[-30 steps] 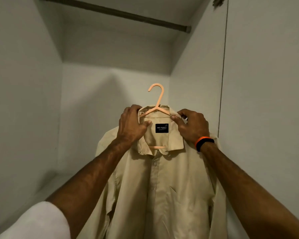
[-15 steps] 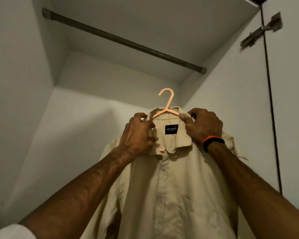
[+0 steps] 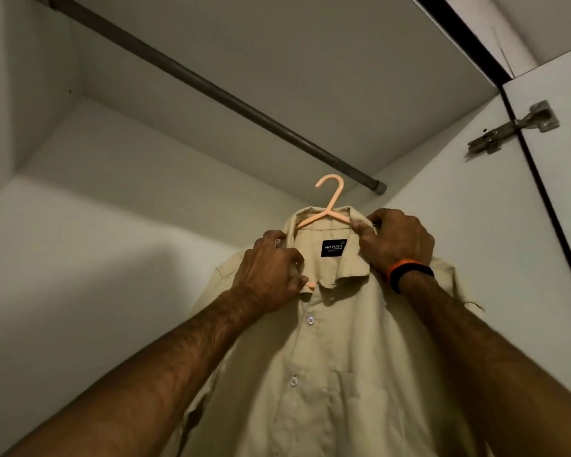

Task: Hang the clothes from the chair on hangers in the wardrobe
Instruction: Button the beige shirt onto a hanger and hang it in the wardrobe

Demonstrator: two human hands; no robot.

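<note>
Two bare forearms reach up and forward from the bottom edge, converging on a beige button-front shirt point(image 3: 327, 364) that hangs on a peach plastic hanger point(image 3: 331, 206). The shirt's lower body fills the near foreground between the arms, its placket running up the middle with two pale buttons visible and a chest pocket to the right of the placket.

Left hand point(image 3: 268, 272): fingers curled round the shirt's left collar and shoulder, thumb pressed near the collar point, where a short peach piece of the hanger shows just beside it. The grip is closed on fabric, and probably on the hanger arm beneath it, though that part is hidden.

Right hand point(image 3: 397, 240): fingers curled, with thumb and forefinger pinching the right collar edge where the hanger's shoulder arm emerges. An orange-and-black wristband point(image 3: 406, 274) circles this wrist.

A black neck label point(image 3: 334, 248) sits inside the open collar, between the two hands.

The hanger's hook rises above the collar, its open curve facing left; it lies below and just short of the dark hanging rail point(image 3: 218, 94) and is not over it.

Beyond, the rail crosses the pale wardrobe interior point(image 3: 80, 258) diagonally beneath the top panel. A metal hinge point(image 3: 515, 127) joins the right side wall to the open door point(image 3: 564, 179).
</note>
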